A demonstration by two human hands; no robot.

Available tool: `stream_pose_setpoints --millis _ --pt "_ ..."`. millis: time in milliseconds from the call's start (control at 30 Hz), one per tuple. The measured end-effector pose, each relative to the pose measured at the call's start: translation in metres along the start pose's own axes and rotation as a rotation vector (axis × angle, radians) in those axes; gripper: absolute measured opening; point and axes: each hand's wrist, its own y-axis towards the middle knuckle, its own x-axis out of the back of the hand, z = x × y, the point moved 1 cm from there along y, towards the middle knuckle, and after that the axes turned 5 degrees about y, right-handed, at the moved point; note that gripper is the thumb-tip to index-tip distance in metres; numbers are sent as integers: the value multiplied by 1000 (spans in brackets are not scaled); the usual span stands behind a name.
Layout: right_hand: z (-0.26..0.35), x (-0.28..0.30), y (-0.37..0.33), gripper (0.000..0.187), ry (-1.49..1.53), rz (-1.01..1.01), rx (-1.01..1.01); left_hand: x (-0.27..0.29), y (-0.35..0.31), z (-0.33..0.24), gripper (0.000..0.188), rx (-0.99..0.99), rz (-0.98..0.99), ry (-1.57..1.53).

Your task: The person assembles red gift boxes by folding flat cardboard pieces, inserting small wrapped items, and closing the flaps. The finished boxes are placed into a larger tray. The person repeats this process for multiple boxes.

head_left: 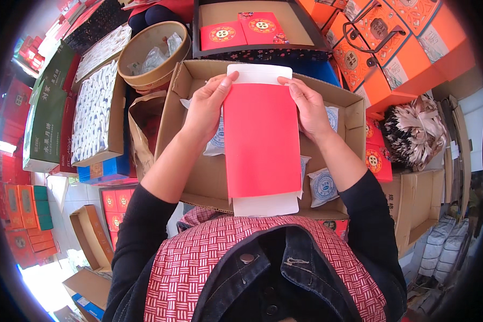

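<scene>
Between my two hands is a red paper gift box [262, 139], long and plain, with white end flaps showing at its far and near ends. My left hand [212, 99] pinches its far left corner, thumb on top. At the far right corner, my right hand [306, 102] grips the edge beside the white flap. The box is held over a shallow cardboard carton [198, 185]. Inside the carton lie several white packets with round blue prints, one packet [323, 187] near my right forearm; others are partly hidden by the box and my hands.
Beyond the carton stands a dark tray [300, 32] holding red patterned boxes. To the left are a round tub [155, 53] with clear plastic bags and a carton of white packets [95, 112]. Orange gift boxes [378, 32] stack up at the far right, above bundled ribbon handles [416, 129].
</scene>
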Motion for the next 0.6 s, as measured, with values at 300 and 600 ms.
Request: stream_pose_setpoints --millis 300,600 --pt "17 10 -11 22 346 23 118 -8 -15 -20 22 -199 98 209" --pt "72 2 -2 31 -293 336 23 -28 -18 -16 63 -501 69 254"
